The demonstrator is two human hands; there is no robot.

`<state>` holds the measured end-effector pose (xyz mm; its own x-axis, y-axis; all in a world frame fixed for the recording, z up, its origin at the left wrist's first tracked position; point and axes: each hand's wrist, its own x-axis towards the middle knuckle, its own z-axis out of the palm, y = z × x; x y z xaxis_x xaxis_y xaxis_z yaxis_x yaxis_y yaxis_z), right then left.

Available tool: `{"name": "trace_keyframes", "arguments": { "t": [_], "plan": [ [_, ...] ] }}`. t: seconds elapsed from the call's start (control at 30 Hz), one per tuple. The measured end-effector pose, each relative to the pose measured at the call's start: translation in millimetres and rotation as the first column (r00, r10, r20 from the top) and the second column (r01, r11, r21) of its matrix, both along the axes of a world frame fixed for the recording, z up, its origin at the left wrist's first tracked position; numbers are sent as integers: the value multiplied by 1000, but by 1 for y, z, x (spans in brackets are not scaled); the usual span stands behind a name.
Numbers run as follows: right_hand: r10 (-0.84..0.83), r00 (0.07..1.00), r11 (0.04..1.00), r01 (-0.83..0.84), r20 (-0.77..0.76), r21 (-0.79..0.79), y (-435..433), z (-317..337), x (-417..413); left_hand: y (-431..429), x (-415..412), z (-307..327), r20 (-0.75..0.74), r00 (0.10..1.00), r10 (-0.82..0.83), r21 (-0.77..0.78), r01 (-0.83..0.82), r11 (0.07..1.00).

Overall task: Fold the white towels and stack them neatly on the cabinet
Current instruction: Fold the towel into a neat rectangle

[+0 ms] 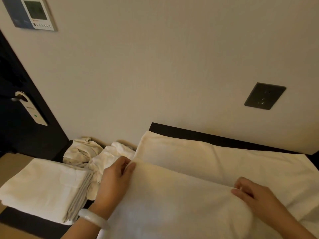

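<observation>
A pale wall (155, 66) rises behind the spread towel (189, 195), the large white towel that covers most of the dark cabinet (224, 139). The towel's near half is doubled over toward its far half, and a strip of cabinet top shows just beyond its far edge. A dark door (17, 135) stands well to the left of the towel. Just left of the towel, also on the cabinet, sits a stack of folded towels (43, 185), square and several layers deep. Behind that stack, touching the towel's far left corner, lies a crumpled heap (86, 152) of white cloth. The left hand (115, 180) pinches the left end of the towel's folded edge between thumb and fingers. The right hand (255, 197) grips the same edge farther right, fingers curled over it. High above and left of the towel hangs a control panel (37, 12), and above its right half a dark socket (265, 96). A door hanger (32, 109) hangs from the door handle, and a white bracelet (93, 219) circles the left wrist at the towel's near left.
</observation>
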<state>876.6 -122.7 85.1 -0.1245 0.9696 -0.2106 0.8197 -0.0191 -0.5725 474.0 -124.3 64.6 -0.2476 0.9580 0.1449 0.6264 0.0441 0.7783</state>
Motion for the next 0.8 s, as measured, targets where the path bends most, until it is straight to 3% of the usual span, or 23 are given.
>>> {"name": "trace_keyframes", "arguments": {
  "t": [0.17, 0.27, 0.43, 0.5, 0.6, 0.8],
  "plan": [
    [-75, 995, 981, 87, -73, 175, 36, 86, 19, 40, -1, 62, 49, 998, 35, 154, -42, 987],
    [-110, 988, 976, 128, -110, 175, 97, 104, 13, 96, 4, 65, 71, 996, 44, 120, -53, 991],
    [-94, 995, 995, 94, 45, -12, 180, 24, -17, 163, 9, -11, -28, 1000, 4, -253, -11, 967],
    [-74, 985, 991, 89, 153, -96, 189, -11, -20, 173, 8, -34, -17, 1000, 8, -317, -13, 948],
    [-69, 986, 985, 91, 149, -147, 191, -31, -14, 184, 8, -44, -19, 1000, -7, -304, 1, 953],
    [-99, 991, 991, 90, -92, -102, 194, -4, 6, 189, -5, -38, -38, 996, 82, -124, -87, 989]
  ]
}}
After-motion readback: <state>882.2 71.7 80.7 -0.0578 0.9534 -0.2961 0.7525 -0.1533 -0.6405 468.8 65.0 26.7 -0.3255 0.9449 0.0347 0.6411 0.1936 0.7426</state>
